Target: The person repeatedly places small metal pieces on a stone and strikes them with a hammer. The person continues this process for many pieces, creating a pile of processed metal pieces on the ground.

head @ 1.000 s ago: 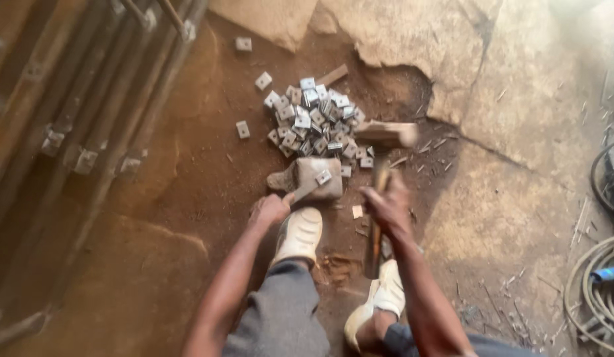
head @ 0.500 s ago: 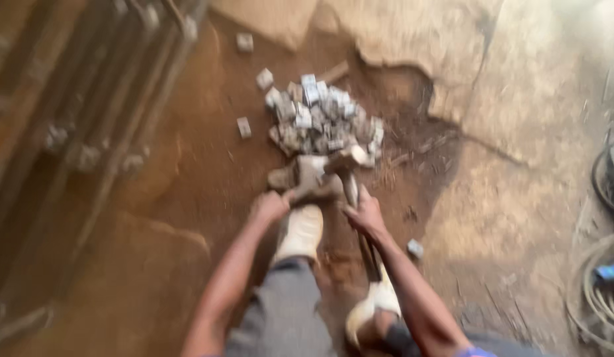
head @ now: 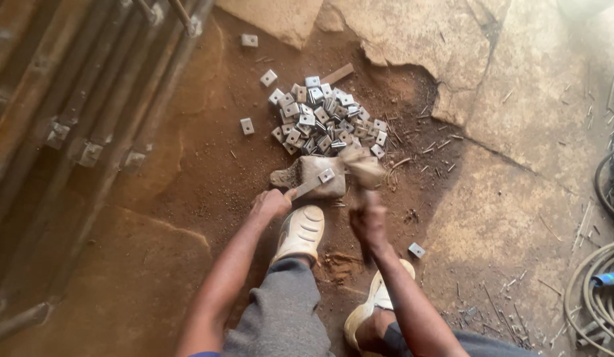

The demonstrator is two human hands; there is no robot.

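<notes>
While the left hand (head: 270, 203) pinches a flat metal strip (head: 308, 187) whose far end bears a small square plate (head: 327, 175) on a stone block (head: 306, 173), the right hand (head: 368, 221) grips a hammer (head: 363, 168) — blurred — just above the block. A pile of square plates (head: 327, 119) lies beyond; a stray plate (head: 416, 250) sits right.

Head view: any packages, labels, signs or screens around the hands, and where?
None in view: no package, label, sign or screen.
Around the hands lie only a pile of small square metal plates on the dirt floor, a stone block, and coiled hose at the right edge.
</notes>
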